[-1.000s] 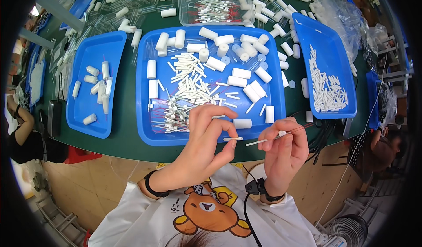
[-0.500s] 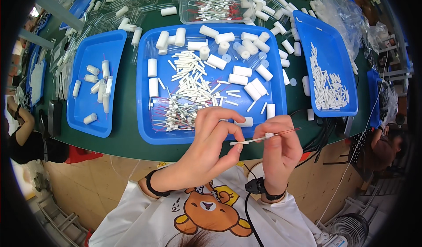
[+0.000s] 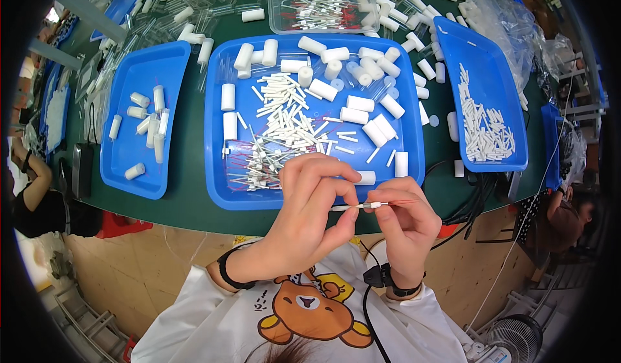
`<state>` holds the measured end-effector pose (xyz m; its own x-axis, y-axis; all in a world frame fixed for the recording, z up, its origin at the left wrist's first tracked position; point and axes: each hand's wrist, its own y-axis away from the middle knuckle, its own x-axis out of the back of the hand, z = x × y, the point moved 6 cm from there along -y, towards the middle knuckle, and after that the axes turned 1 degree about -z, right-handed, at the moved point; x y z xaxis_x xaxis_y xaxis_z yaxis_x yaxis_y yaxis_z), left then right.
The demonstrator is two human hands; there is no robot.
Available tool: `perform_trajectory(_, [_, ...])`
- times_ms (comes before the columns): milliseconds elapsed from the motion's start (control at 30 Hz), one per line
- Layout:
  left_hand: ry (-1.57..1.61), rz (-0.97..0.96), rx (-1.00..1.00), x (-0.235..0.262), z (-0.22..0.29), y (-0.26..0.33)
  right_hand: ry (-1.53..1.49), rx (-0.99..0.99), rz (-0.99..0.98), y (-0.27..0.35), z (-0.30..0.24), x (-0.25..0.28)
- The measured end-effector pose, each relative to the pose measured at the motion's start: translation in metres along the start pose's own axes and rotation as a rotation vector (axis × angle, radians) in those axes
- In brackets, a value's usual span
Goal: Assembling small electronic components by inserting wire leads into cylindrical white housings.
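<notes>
I hold one thin white stick (image 3: 362, 206) between both my hands, just in front of the near rim of the big blue tray (image 3: 217, 188). The fingers of my left hand (image 3: 310, 217) are closed on its left end, and the fingers of my right hand (image 3: 407, 224) pinch the small white sleeve near its right end, where a fine red wire comes out. I judge I am fitting the sleeve on the stick; the next move needs a straight, gentle push along it.
</notes>
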<state>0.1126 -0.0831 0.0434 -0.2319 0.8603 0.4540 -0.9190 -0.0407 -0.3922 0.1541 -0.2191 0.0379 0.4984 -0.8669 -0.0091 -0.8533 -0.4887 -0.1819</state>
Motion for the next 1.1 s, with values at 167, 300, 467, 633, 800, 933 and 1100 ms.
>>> perform_trajectory(167, [-0.007, 0.006, 0.003, 0.002, 0.0, 0.002, 0.023, -0.05, 0.01, 0.0, 0.0, 0.0])
perform_trajectory(300, [-0.036, 0.039, 0.003, 0.006, -0.003, 0.003, 0.015, -0.083, 0.043, 0.001, 0.001, 0.0])
perform_trajectory(467, [-0.077, 0.09, 0.074, 0.016, -0.005, 0.003, 0.048, -0.103, 0.094, 0.003, 0.003, 0.005])
perform_trajectory(633, [-0.128, 0.097, 0.034, 0.016, -0.008, 0.004, 0.065, -0.119, 0.04, 0.003, 0.007, 0.001])
perform_trajectory(800, [-0.151, 0.047, 0.07, 0.019, -0.013, 0.006, 0.08, -0.109, 0.001, -0.002, 0.013, 0.0])
perform_trajectory(933, [-0.162, 0.039, 0.167, 0.031, -0.026, 0.009, 0.063, -0.193, 0.06, -0.003, 0.021, 0.007])
perform_trajectory(1100, [0.101, -0.028, 0.288, 0.025, -0.036, 0.021, 0.094, -0.275, -0.135, -0.005, 0.022, -0.011])
